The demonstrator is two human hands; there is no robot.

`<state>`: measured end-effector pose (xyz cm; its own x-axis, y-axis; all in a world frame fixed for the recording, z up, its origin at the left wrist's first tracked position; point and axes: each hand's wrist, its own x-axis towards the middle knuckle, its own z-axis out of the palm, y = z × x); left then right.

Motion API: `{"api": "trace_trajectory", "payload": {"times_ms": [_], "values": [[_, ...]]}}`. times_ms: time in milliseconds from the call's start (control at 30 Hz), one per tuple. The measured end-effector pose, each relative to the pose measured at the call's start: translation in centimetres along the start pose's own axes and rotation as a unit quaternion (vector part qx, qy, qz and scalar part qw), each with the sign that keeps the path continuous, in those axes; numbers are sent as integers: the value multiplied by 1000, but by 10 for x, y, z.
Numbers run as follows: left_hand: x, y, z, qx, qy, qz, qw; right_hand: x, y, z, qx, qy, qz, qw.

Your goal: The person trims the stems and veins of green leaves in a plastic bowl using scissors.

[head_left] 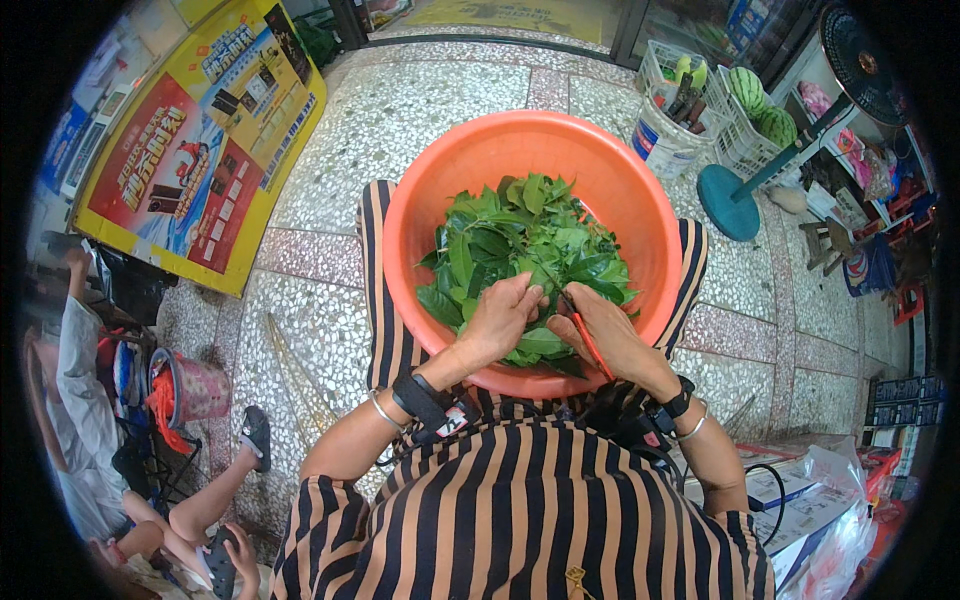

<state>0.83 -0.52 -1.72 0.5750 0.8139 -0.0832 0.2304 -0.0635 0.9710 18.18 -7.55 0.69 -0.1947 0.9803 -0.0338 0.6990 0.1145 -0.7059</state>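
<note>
A large orange plastic basin stands between my knees, with a heap of green leaves inside. Over the near part of the heap, my left hand has thumb and fingers pinched together on green leaf; the exact piece is mostly hidden by the fingers. Close beside it, my right hand is closed around a red-handled cutting tool. Its thin dark end points forward and left over the leaves. Whether it is scissors or a knife is unclear. Both wrists wear dark straps and bangles.
Ahead right are a white bucket of tools, a crate with watermelons and a fan's teal base. A yellow poster-covered counter stands left. Lower left, a seated person's legs show near a pink bucket. Boxes lie right.
</note>
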Motion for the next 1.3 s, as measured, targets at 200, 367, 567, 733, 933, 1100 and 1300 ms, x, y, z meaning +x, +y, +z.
{"api": "trace_trajectory", "payload": {"times_ms": [200,367,567,733,933,1100,1300], "values": [[-1,9,-8,-36,-65,-19,997,0,-8,-3,-3,5,27,1000],[2,12,-14,-163,-105,-93,977,2,-3,7,5,42,52,998],[1,19,-18,-188,-93,-170,963,8,3,11,30,61,42,997],[-2,22,-17,-237,-59,-175,954,-2,1,-1,127,8,65,990],[-6,18,-10,-99,-81,-83,988,-5,-3,-2,-40,-25,10,999],[-7,16,-10,-46,-98,-78,991,-4,-11,-10,16,-53,4,998],[-1,18,-16,-131,-139,-139,972,2,-9,-4,34,-23,32,999]]}}
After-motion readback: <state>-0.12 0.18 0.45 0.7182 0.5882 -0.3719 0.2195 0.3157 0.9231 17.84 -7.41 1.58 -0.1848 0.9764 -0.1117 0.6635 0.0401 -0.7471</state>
